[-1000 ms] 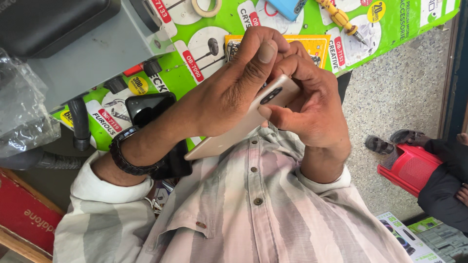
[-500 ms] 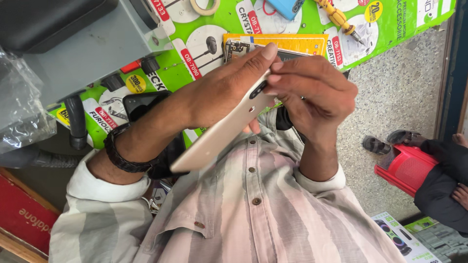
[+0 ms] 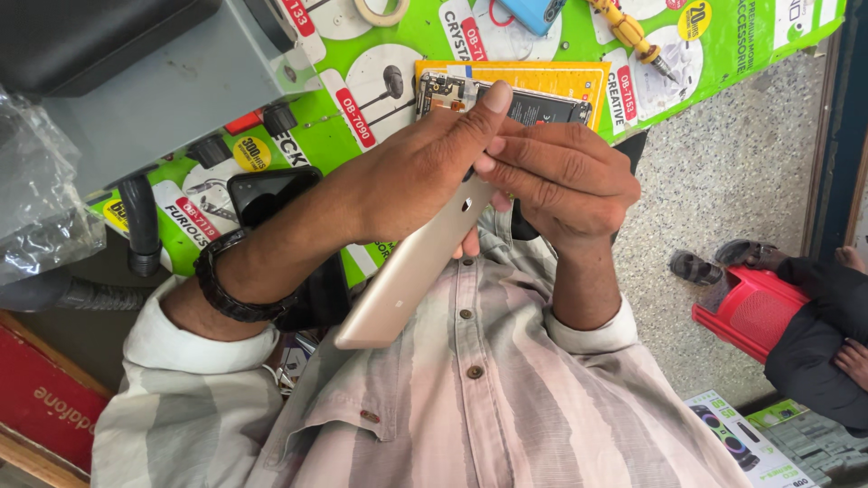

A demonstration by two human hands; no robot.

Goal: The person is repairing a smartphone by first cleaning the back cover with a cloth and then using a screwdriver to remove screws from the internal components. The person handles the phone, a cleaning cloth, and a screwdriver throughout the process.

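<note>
Gold phone held edge-up at chest, above striped shirt. Left hand wrapped over its top end, fingers together; right hand pinching same end, apparently for working the edge. Beyond: green mat, opened phone, yellow screwdriver. Speckled floor, red stool.

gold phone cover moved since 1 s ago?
Yes. The gold phone cover has tilted steeper against the green mat: its lower end has swung down over the striped shirt, held in both hands.
</note>
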